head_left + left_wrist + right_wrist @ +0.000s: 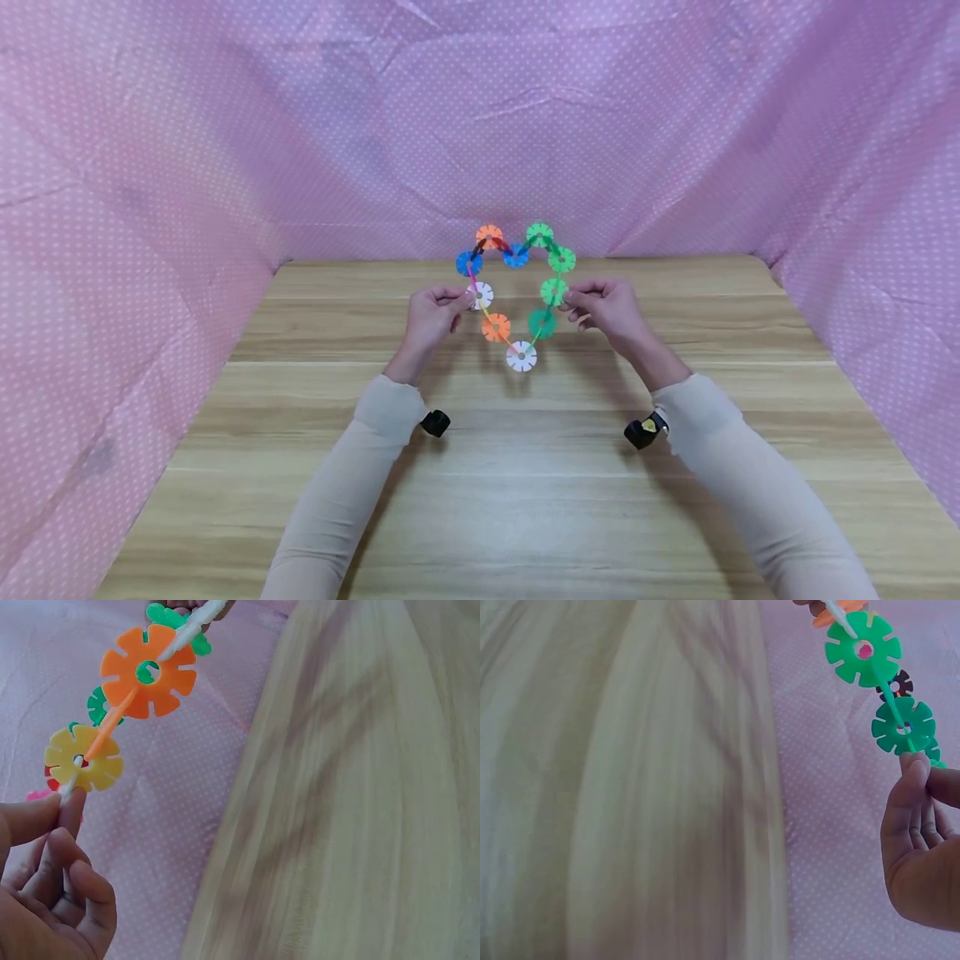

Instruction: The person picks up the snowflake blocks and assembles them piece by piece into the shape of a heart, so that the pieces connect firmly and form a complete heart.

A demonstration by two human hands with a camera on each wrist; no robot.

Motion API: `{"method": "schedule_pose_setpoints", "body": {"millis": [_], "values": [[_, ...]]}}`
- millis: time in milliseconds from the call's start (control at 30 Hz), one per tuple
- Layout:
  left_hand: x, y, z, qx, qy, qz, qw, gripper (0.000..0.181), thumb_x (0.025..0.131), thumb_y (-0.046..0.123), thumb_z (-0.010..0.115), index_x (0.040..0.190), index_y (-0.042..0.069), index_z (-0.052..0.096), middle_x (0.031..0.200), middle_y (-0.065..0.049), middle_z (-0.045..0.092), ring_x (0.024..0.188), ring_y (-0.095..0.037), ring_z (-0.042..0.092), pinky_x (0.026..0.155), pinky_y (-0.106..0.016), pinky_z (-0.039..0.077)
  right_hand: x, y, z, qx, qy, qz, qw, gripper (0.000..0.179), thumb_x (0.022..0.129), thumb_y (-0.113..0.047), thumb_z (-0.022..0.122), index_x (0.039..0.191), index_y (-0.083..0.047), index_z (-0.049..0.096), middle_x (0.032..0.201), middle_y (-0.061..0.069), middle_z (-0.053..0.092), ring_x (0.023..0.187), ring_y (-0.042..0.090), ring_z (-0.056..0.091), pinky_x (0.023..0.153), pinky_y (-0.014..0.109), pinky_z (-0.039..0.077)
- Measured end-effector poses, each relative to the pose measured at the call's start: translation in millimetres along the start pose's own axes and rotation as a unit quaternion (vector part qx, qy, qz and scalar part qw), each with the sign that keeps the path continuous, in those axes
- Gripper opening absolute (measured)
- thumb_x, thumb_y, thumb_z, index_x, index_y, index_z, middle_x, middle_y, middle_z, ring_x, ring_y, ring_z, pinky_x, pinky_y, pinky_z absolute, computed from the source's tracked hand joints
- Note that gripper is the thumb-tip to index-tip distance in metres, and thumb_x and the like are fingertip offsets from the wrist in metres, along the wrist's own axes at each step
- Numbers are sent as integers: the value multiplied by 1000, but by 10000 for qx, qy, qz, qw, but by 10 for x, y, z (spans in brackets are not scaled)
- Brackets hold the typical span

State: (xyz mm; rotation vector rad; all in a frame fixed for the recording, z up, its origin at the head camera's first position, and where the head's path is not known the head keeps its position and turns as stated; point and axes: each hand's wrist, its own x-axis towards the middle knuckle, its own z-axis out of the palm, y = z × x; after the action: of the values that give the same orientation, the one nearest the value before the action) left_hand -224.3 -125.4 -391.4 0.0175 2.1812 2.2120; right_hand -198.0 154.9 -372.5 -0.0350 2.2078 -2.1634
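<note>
The left hand (431,315) pinches the heart (517,296) at a white disc (480,295) on its left edge, thumb and forefinger closed on it. The right hand (606,308) pinches a light green disc (553,291) on the right edge the same way. The heart, a loop of notched discs, hangs in the air between the two hands, above the far part of the table (525,467).

Nothing stands between the hands and the heart. Pink dotted cloth (150,208) walls the table on three sides, and a black wrist camera (435,422) sits under each sleeve (352,483).

Only the head view shows the whole loop. The left wrist view shows the fingers (45,825) closed on a thin link below a yellow-looking disc (84,758); the right wrist view shows two green discs edge to edge above the fingers (911,795).

The heart faces the person, its long axis vertical, tip down at a white disc (521,357).
</note>
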Motion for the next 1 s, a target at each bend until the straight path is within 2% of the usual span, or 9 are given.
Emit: {"method": "schedule_pose_setpoints", "body": {"millis": [67,167,300,400,533,633,833,1000], "values": [[12,-25,-10,214,-35,-165,9996,11,90,10,77,92,0,73,78,-7,73,51,-12,53,44,-19,40,5,33,-1,-71,-14,143,9999,22,98,0,62,112,16,59,75,1,73,61,12,65,53,24,54],[27,-70,-27,597,-165,-336,9975,11,91,11,77,94,1,74,82,-8,75,57,-21,58,47,-21,42,13,74,-3,-156,-42,312,9994,22,97,2,62,111,18,59,76,5,73,60,11,64,52,23,53],[38,-128,-57,1129,-437,-408,9918,11,93,10,74,96,-1,75,91,-10,75,70,-32,65,58,-30,53,19,141,-5,-266,-109,606,9978,22,96,2,63,110,18,60,81,14,74,61,11,64,50,23,52],[35,-172,-84,1566,-584,-498,9847,10,94,10,73,95,0,75,95,-11,74,70,-29,66,60,-32,54,21,212,-10,-434,-228,811,9955,23,96,0,64,111,17,62,87,19,74,63,14,66,51,23,53],[39,-243,-108,2038,-791,-569,9741,9,94,10,71,93,1,73,96,-12,72,63,-21,63,51,-27,48,13,299,-20,-711,-401,937,9922,24,98,-1,63,112,18,61,92,24,73,64,14,65,53,23,53],[52,-291,-111,2265,-937,-501,9682,8,94,8,71,94,0,73,96,-13,71,62,-19,62,50,-24,48,4,344,-26,-843,-437,1010,9903,23,98,-1,62,111,17,62,92,23,72,64,14,65,54,23,54],[77,-365,-98,2404,-1099,-568,9627,5,93,3,70,93,-1,73,90,-12,72,68,-16,66,58,-24,54,28,421,-39,-951,-517,1104,9880,22,97,-1,64,111,16,62,94,24,72,63,14,65,55,26,55],[85,-396,-81,2516,-1108,-623,9594,7,94,4,70,90,0,73,85,-10,73,70,-16,68,60,-25,55,43,456,-42,-1004,-528,1192,9864,21,97,-1,65,110,15,62,93,22,73,64,14,65,55,26,56]]}}
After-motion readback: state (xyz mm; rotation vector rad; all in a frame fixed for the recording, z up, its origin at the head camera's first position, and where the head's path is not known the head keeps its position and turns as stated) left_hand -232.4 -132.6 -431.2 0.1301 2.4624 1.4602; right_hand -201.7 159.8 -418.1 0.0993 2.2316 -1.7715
